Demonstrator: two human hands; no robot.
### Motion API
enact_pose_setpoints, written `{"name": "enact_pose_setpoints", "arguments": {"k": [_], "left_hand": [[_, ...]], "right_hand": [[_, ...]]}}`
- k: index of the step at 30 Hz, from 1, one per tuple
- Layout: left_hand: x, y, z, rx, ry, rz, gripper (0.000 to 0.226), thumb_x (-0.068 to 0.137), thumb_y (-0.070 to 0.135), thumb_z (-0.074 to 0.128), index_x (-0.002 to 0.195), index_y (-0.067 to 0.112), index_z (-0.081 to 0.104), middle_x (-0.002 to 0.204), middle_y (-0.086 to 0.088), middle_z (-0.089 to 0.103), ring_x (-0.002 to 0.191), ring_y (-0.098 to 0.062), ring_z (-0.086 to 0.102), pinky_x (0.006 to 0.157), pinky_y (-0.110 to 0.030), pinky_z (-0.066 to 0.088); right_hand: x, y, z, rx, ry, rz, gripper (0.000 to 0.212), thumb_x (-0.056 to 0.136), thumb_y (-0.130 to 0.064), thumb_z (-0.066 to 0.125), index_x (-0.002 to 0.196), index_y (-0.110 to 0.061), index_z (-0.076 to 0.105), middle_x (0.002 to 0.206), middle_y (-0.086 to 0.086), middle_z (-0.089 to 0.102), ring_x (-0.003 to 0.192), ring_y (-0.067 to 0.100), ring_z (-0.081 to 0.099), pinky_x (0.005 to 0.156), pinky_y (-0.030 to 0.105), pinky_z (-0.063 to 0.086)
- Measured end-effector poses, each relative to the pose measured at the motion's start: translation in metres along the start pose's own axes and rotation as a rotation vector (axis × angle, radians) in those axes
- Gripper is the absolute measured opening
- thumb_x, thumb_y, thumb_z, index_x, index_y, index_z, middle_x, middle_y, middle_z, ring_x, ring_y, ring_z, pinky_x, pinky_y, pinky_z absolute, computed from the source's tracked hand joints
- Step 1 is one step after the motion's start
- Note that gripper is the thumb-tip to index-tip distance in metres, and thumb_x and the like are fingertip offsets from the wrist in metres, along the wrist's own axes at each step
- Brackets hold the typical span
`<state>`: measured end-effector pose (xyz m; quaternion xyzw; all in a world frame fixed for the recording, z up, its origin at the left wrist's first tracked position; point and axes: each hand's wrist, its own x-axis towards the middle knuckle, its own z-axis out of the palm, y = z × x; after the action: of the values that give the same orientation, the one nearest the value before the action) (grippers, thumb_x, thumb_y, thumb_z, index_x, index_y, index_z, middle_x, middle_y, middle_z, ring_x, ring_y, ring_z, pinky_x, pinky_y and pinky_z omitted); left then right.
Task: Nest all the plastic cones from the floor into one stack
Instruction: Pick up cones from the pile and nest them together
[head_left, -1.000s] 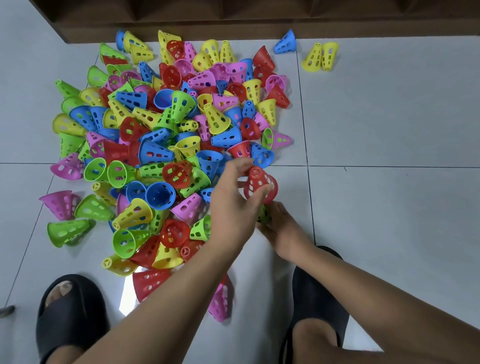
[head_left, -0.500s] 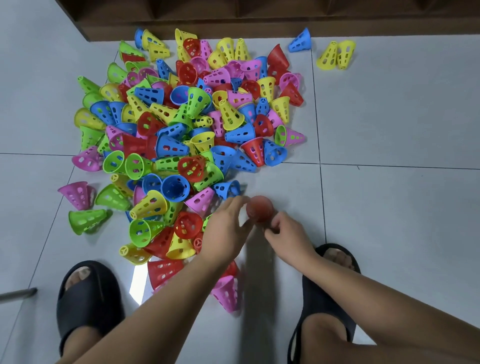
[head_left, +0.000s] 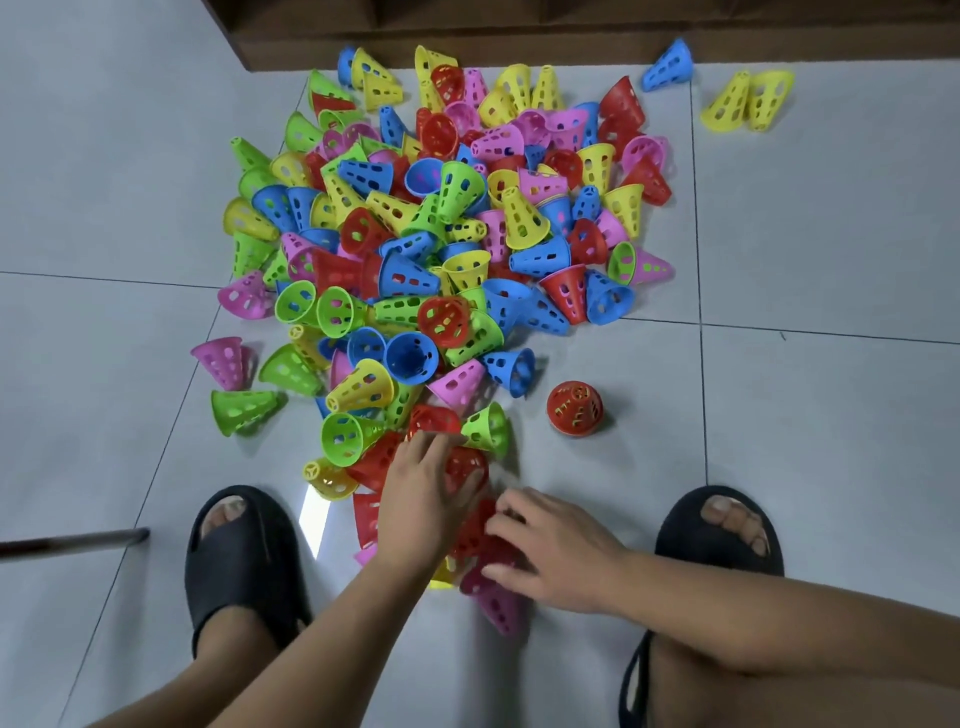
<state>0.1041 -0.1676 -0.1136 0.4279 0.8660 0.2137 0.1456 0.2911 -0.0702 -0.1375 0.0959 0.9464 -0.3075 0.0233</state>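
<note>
Floor: the grey tiled floor carried everything, with a dark wooden furniture base along the far edge.
Main heap: the pile of perforated plastic cones lay tumbled on their sides and ends in five colours: red, yellow, blue, green and pink. There were too many, and too overlapped, for an exact count.
Cone set apart: one standing red plastic cone sat upright on its wide end, tip up, just right of the pile's near edge and touching no other cone.
Far strays: one lone blue plastic cone lay on its side by the furniture base. A pair of yellow plastic cones lay side by side, touching, well to the right.
Left hand: the left hand was palm-down at the pile's near edge, fingers spread over the red cones there. A rim-up red plastic cone was caught between its thumb and forefinger.
Right hand: the right hand was just beside the left, its fingers curled onto a low red plastic cone lying on the floor.
Beneath the right hand: one pink plastic cone lay on its side, wide end toward the person.
Feet: two black slide sandals, one on the left and one on the right, flanked both hands.
Left edge: one dark thin rod lay on the floor.
</note>
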Motion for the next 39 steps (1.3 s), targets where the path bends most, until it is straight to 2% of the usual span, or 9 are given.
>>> {"name": "enact_pose_setpoints", "arguments": {"k": [5,11,15,18,20,26,30,35,39], "left_hand": [[0.002,-0.008,0.003,0.148,-0.089,0.018,0.047,0.087,0.049,0.082,0.129,0.031,0.070,0.122,0.008,0.066,0.107,-0.020,0.060,0.085,-0.041,0.050],[0.002,-0.013,0.005,0.262,-0.164,0.006,0.055,0.077,0.034,0.089,0.130,0.030,0.071,0.122,0.006,0.070,0.108,-0.025,0.062,0.085,-0.044,0.045],[0.000,-0.015,0.005,0.321,-0.173,0.005,0.061,0.072,0.053,0.090,0.126,0.031,0.070,0.111,0.010,0.073,0.102,-0.024,0.060,0.081,-0.043,0.041],[0.000,-0.018,0.006,0.311,-0.151,0.022,0.054,0.078,0.046,0.087,0.126,0.030,0.070,0.109,0.010,0.074,0.102,-0.024,0.058,0.083,-0.043,0.039],[0.000,-0.019,0.004,0.300,-0.126,0.025,0.047,0.083,0.048,0.083,0.125,0.031,0.069,0.107,0.011,0.074,0.101,-0.022,0.059,0.083,-0.043,0.039],[0.007,-0.016,-0.001,0.166,-0.063,0.027,0.047,0.083,0.061,0.081,0.118,0.034,0.065,0.102,0.014,0.073,0.094,-0.018,0.064,0.083,-0.043,0.042],[0.015,-0.003,-0.002,0.093,-0.033,0.028,0.047,0.080,0.055,0.087,0.115,0.032,0.066,0.101,0.014,0.073,0.094,-0.020,0.065,0.082,-0.043,0.041],[0.027,0.017,-0.013,-0.070,0.030,0.008,0.046,0.080,0.053,0.088,0.115,0.032,0.067,0.096,0.018,0.070,0.091,-0.017,0.068,0.084,-0.048,0.052],[0.038,0.027,-0.020,-0.191,0.052,-0.042,0.052,0.077,0.057,0.089,0.119,0.034,0.068,0.103,0.016,0.074,0.092,-0.011,0.070,0.084,-0.046,0.060]], "right_hand": [[-0.006,-0.003,-0.004,0.004,-0.138,-0.054,0.048,0.100,-0.070,0.050,0.114,-0.025,0.056,0.117,-0.005,0.044,0.099,0.017,0.051,0.079,0.039,0.053],[-0.006,-0.004,0.001,0.012,-0.200,-0.025,0.037,0.100,-0.060,0.057,0.115,-0.027,0.048,0.114,-0.007,0.043,0.089,0.021,0.054,0.072,0.039,0.050],[0.002,-0.005,-0.002,0.001,-0.084,0.004,0.045,0.098,-0.060,0.059,0.125,-0.025,0.048,0.123,-0.005,0.047,0.106,0.018,0.053,0.086,0.035,0.051],[0.018,-0.001,0.001,-0.085,-0.096,-0.049,0.058,0.095,-0.060,0.058,0.141,-0.025,0.049,0.140,0.001,0.048,0.123,0.022,0.050,0.101,0.037,0.049],[0.026,0.000,0.003,-0.130,-0.123,-0.059,0.057,0.092,-0.056,0.061,0.139,-0.024,0.053,0.136,0.001,0.052,0.122,0.025,0.051,0.101,0.040,0.050],[0.030,0.007,-0.005,-0.159,-0.137,0.147,0.054,0.081,-0.037,0.069,0.130,-0.025,0.052,0.127,-0.001,0.051,0.120,0.023,0.050,0.101,0.039,0.052],[0.024,0.020,-0.018,-0.055,-0.138,0.361,0.053,0.081,-0.030,0.071,0.129,-0.022,0.049,0.122,0.000,0.045,0.117,0.024,0.051,0.093,0.038,0.053],[0.015,0.024,-0.056,0.154,0.117,0.431,0.044,0.084,-0.041,0.071,0.118,-0.032,0.044,0.117,-0.012,0.046,0.098,0.017,0.060,0.084,0.038,0.055],[0.012,0.027,-0.088,0.055,0.470,0.268,0.052,0.096,-0.048,0.070,0.137,-0.019,0.055,0.138,0.001,0.056,0.131,0.022,0.051,0.111,0.037,0.040]]}}
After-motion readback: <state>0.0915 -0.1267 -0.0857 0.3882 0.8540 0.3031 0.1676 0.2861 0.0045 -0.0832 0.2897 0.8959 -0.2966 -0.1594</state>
